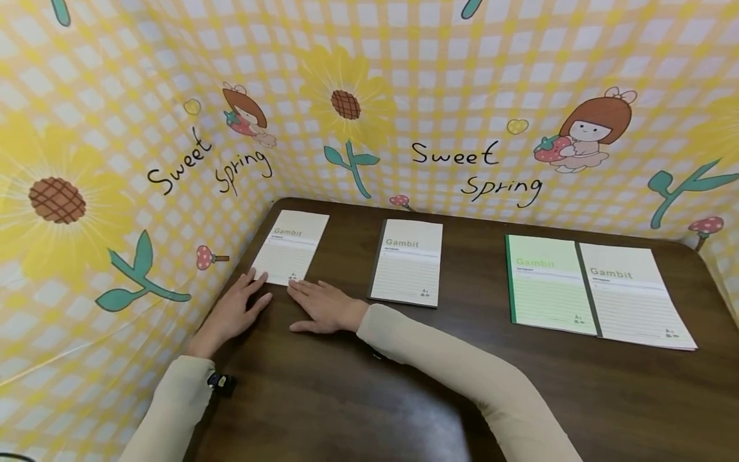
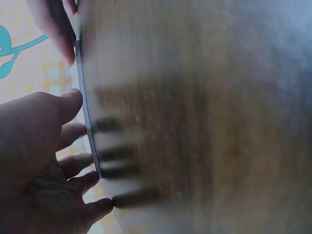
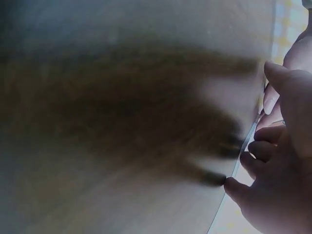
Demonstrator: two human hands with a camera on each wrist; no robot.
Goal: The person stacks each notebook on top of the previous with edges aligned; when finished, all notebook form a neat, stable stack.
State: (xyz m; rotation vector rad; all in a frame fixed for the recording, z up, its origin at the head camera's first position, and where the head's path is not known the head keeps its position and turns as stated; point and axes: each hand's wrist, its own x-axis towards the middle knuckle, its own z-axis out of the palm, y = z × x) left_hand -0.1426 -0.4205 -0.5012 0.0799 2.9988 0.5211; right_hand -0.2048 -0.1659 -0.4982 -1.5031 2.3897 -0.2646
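At the table's left end lies a white "Gambit" notebook [image 1: 296,250]. My left hand [image 1: 233,312] touches its lower left corner with extended fingertips, thumb spread apart. From the right, my right hand [image 1: 325,307] lies flat with its fingertips at the notebook's lower right corner. In the left wrist view, fingers of the left hand [image 2: 44,156] meet the notebook's thin dark edge [image 2: 87,112]. The right wrist view has the right hand [image 3: 287,161] at the tabletop's edge, its fingers casting blurred shadows. Neither hand grips anything.
A second white notebook [image 1: 407,263] with a dark spine lies right of the hands. Farther right, a green notebook [image 1: 548,282] and another white notebook [image 1: 635,295] lie side by side. Yellow checked cloth [image 1: 427,83] lines the brown table's [image 1: 346,398] back and left sides.
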